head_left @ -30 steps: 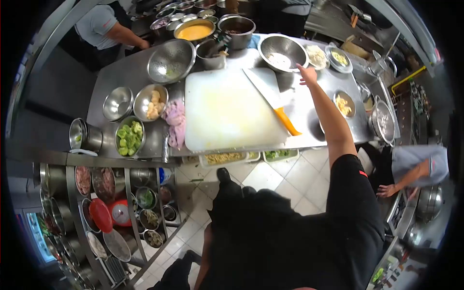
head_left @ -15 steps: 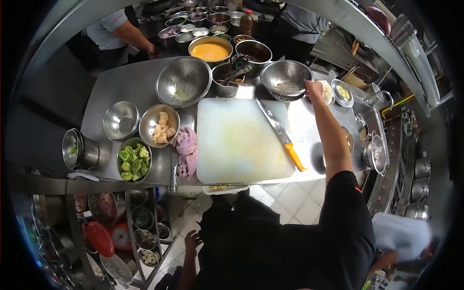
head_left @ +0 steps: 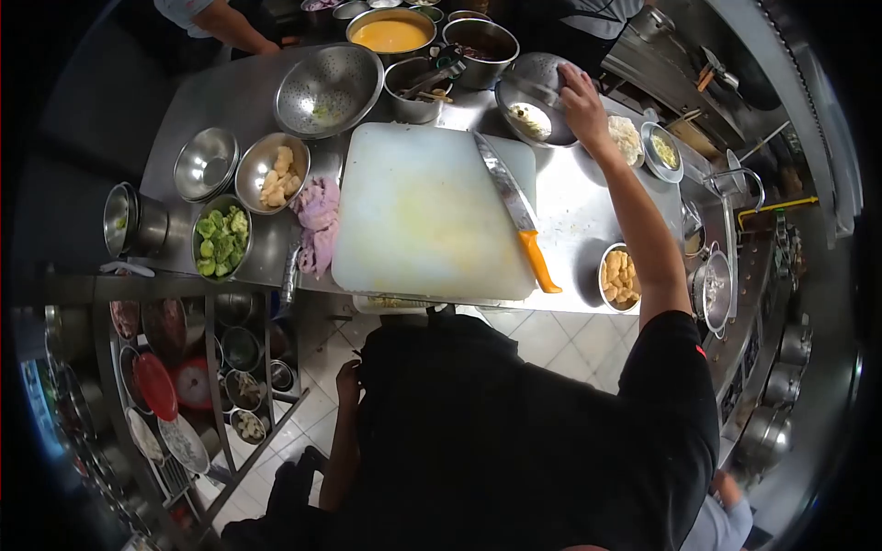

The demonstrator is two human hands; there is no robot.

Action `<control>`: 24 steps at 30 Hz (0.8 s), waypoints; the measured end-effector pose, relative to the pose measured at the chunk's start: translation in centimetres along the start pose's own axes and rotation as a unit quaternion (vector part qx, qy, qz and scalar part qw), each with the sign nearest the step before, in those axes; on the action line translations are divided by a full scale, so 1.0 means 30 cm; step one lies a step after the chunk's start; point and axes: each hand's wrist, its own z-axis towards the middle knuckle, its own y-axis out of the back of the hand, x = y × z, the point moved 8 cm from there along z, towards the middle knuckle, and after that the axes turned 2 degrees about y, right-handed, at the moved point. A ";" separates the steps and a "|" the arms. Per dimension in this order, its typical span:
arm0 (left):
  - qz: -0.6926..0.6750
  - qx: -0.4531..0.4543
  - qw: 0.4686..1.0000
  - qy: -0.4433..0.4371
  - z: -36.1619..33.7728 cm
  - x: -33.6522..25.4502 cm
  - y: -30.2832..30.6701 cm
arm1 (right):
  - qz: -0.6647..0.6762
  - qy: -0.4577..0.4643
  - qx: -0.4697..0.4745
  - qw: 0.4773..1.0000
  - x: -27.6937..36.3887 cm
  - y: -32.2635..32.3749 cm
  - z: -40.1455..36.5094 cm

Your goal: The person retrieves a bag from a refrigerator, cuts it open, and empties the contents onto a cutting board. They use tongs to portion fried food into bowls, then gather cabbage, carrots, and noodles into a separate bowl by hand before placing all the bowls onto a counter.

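My right hand [head_left: 585, 108] is at the rim of a steel colander [head_left: 544, 72] at the back right of the table, its fingers curled over the edge and slightly blurred. Pale food [head_left: 530, 120] shows low inside the round metalware. My left hand [head_left: 348, 383] hangs low beside my body, away from the table, with no object visible in it and its fingers partly hidden. A white cutting board [head_left: 427, 211] lies in front of me. On its right side rests a knife with a yellow handle [head_left: 538, 262].
Left of the board are a pinkish cloth [head_left: 318, 225], a bowl of pale chunks [head_left: 280, 174] and a bowl of green vegetables [head_left: 221, 241]. Another colander [head_left: 329, 90] stands behind. A bowl of yellowish pieces [head_left: 619, 278] sits near the right front edge. Co-workers stand beyond the table.
My right hand has shifted over the colander's rim, and the colander looks tilted, with pale food now showing. The view has moved, uncovering the bowl of yellowish pieces by my right arm.
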 end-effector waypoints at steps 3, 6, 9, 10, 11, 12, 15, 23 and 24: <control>-0.025 0.005 1.000 0.015 -0.047 -0.017 -0.045 | 0.039 -0.043 -0.117 0.991 -0.066 0.079 0.021; -0.144 -0.079 0.977 0.140 -0.123 0.019 -0.078 | 0.039 -0.114 -0.205 0.971 -0.229 0.096 -0.058; -0.126 -0.103 0.984 0.075 -0.185 0.074 -0.103 | 0.062 -0.357 -0.236 0.902 -0.496 -0.071 -0.323; -0.200 -0.121 0.963 0.133 -0.218 0.077 -0.113 | 0.165 -0.470 -0.237 0.834 -0.580 -0.177 -0.441; -0.219 -0.158 0.953 0.139 -0.260 0.105 -0.096 | 0.240 -0.568 -0.242 0.750 -0.639 -0.285 -0.561; -0.209 -0.163 0.955 0.134 -0.260 0.126 -0.101 | 0.192 -0.568 -0.176 0.781 -0.606 -0.285 -0.572; -0.217 -0.185 0.949 0.137 -0.285 0.128 -0.103 | 0.025 -0.570 -0.101 0.815 -0.552 -0.270 -0.604; -0.205 -0.226 0.927 0.218 -0.272 0.309 -0.064 | 0.462 -0.194 -0.055 0.864 0.645 -0.273 0.348; -0.182 -0.231 0.937 0.189 -0.236 0.320 -0.032 | 0.378 -0.124 0.022 0.917 0.812 -0.339 0.477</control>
